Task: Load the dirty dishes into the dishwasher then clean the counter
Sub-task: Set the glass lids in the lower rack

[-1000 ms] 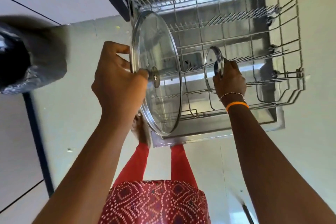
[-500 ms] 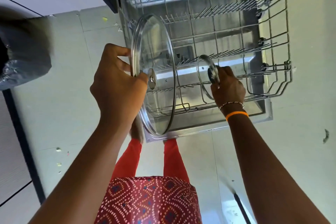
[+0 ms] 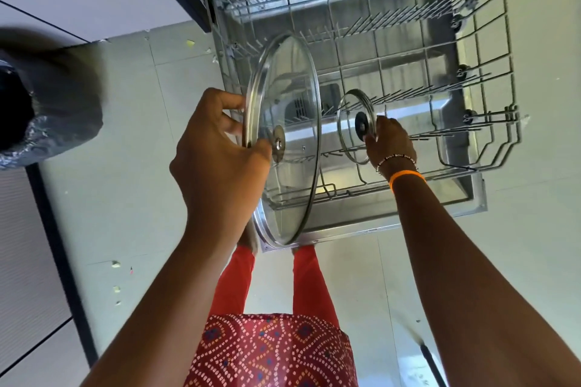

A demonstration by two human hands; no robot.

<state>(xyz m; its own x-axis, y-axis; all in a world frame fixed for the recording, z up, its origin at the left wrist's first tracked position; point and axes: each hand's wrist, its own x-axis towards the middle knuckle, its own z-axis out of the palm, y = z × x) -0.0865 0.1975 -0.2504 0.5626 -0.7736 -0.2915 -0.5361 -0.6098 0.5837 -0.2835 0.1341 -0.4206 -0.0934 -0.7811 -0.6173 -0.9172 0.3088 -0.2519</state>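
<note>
Over the rack: two glass lids, both stood on edge, faces turned left and right, edges running near to far.
Large lid (image 3: 284, 138): round clear glass with a steel rim and a metal centre disc; held above the near left side of the dishwasher rack (image 3: 490, 122).
Left hand (image 3: 217, 160): fingers curled over the large lid's rim, thumb by its centre.
Small lid (image 3: 355, 126): round glass, steel rim, dark knob; down among the rack's tines, right of the large one.
Right hand (image 3: 390, 143): fingers curled at the small lid's knob, gripping it.
Rack: one, grey wire grid with rows of thin tines, resting over the open steel door (image 3: 465, 198).
Far left: one bin (image 3: 47, 116) lined with crinkled grey plastic, on the pale tiled floor (image 3: 125, 166).
</note>
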